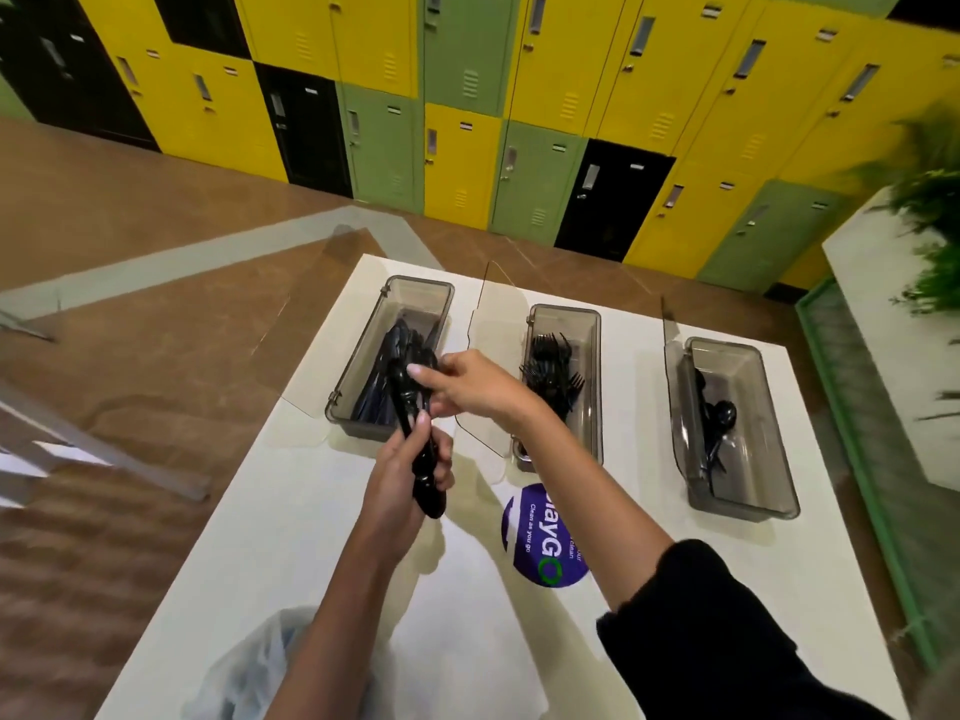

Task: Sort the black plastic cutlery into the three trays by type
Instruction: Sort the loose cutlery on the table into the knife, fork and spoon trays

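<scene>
- All three smoky, see-through rectangular plastic trays on the white table (322,537) already hold pieces, so the sorting looks well under way but not finished.
- The left tray (421,298) holds a thick pile of long, flat black pieces (387,356), probably knives, though they are too dark to be sure.
- The middle tray (566,317) holds black forks (550,366) with their tines showing. The right tray (774,459) holds only a few round-bowled black spoons (719,413).
- A bundle of black plastic cutlery (427,491) is not yet sorted. It is held above the table, at the near end of the left tray.
- The left hand (400,475) is wrapped round the lower part of the bundle, fingers curled tight.
- The right hand (467,387) pinches the bundle's upper end with thumb and fingers. I judge that it is picking out one piece.
- The bundle looks glossy, slim and tightly stacked. I cannot tell which types are in it.
- A crumpled, pale translucent plastic bag (249,662) lies on the table's near edge. Whether more cutlery is inside cannot be seen.
</scene>
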